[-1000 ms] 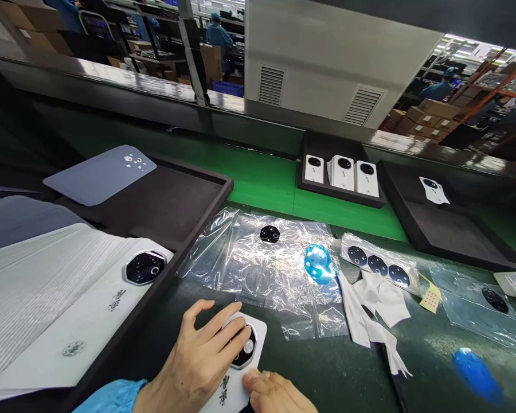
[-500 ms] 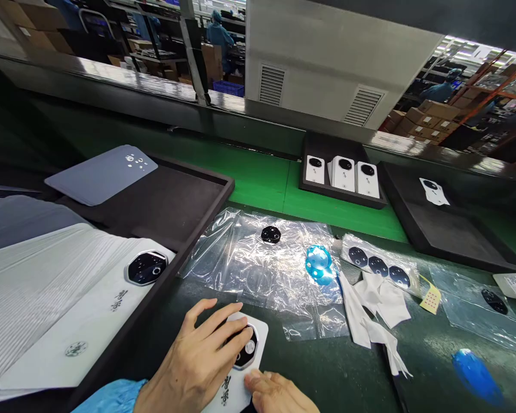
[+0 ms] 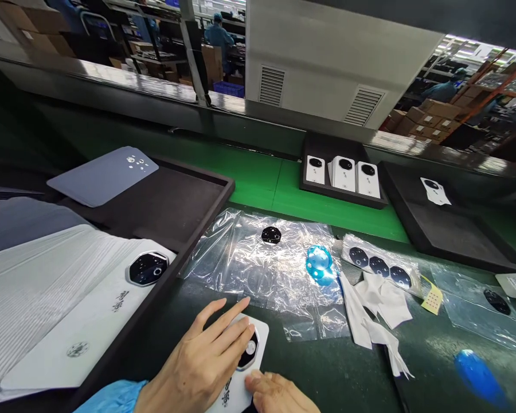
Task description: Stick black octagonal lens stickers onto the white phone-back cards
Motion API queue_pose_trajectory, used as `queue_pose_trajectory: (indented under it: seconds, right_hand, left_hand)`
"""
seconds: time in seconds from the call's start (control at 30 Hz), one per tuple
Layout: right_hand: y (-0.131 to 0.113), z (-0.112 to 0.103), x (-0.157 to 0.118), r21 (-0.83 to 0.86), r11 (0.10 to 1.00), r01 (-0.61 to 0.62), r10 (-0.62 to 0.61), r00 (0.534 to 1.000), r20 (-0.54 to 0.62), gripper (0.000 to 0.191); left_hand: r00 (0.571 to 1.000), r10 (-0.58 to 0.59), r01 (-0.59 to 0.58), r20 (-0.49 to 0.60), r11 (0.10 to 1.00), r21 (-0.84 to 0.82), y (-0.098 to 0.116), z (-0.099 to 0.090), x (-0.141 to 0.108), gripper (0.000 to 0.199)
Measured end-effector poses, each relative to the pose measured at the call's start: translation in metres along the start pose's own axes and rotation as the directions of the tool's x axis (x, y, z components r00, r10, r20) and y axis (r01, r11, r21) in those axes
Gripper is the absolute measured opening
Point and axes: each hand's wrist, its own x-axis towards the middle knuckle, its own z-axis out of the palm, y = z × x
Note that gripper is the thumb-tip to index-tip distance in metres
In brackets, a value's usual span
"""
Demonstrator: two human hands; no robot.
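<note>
A white phone back cover (image 3: 258, 338) with dark lettering lies near the bottom middle of the bench. My left hand (image 3: 198, 355) rests across its upper part, fingers stretched out over the dark octagonal camera lens cover (image 3: 250, 348) and partly hiding it. With curled fingers, my right hand (image 3: 279, 393) grips the cover's lower right edge, the thumb on its surface. To the left, a fanned stack of white back covers (image 3: 90, 321) sits in a black tray (image 3: 184, 201). Clear plastic bags (image 3: 249, 269) with a loose black lens cover (image 3: 271, 234) lie just beyond my hands.
Blue film pieces (image 3: 319, 261), white cloth strips (image 3: 380, 301), a packet of round lens covers (image 3: 378, 265) and a yellow sticker sheet (image 3: 432, 298) lie to the right. Grey panels (image 3: 107, 175) rest across the left tray. Farther back stand a black box of white covers (image 3: 341, 198) and another black tray (image 3: 451, 229).
My left hand has shifted very slightly over the lens cover, its fingers still stretched out. My right hand stays at the cover's edge. The whole view has drifted a little.
</note>
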Motion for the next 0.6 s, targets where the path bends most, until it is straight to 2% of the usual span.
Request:
queue_pose_trajectory:
  seconds: [0.17,0.4,0.5,0.6]
  right_hand:
    - [0.0006,-0.0017,0.0012,0.023,1.0,-0.004,0.005,0.999,-0.049,0.025]
    - [0.0026,-0.0028,0.0016,-0.017,1.0,0.011,-0.012,0.997,-0.08,0.026]
    - [0.0032,-0.0022,0.0022,-0.006,1.0,0.012,-0.012,0.996,-0.089,0.027]
    - [0.0038,-0.0032,0.004,0.01,1.0,0.017,-0.016,0.995,-0.103,0.028]
  left_hand:
    - [1.0,0.003,-0.003,-0.03,1.0,-0.007,0.0021,-0.0001,-0.0024,0.024]
    - [0.999,-0.029,0.028,-0.015,0.998,-0.052,0.0015,-0.0088,0.006,0.027]
    - [1.0,-0.028,0.029,0.014,0.999,-0.042,0.0008,-0.0069,0.0048,0.027]
    - [0.999,-0.042,0.042,-0.008,0.998,-0.043,0.0011,-0.0026,0.0025,0.027]
